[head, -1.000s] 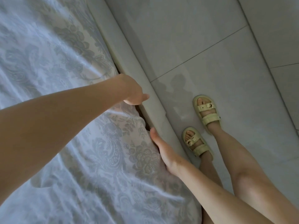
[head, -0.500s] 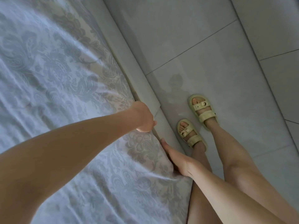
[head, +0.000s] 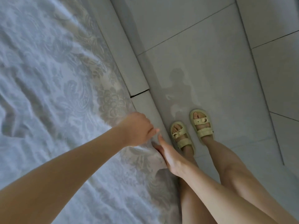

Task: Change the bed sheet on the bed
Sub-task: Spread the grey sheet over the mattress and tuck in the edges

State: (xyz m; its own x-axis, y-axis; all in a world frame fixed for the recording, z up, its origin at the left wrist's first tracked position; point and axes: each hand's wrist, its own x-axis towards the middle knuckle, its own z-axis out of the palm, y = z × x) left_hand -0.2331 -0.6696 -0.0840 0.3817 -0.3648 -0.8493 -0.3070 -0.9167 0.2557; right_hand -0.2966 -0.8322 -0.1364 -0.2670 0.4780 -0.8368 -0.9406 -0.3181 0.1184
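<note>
Bed sheet (head: 56, 78): woven cloth, damask floral figure, faint sheen, creased. Bed frame (head: 126, 62): pale, smooth, matt facing, material unclear. Floor tiles (head: 202, 62): smooth, glossy, mirror a dim silhouette. Sandals (head: 182, 135): pale yellow, matt, plastic-like, with shiny buckles.

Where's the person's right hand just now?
In the head view, lower centre: the right hand lies straight-fingered along the edge of the bed sheet, beside the bed frame, just below the left hand.
</note>
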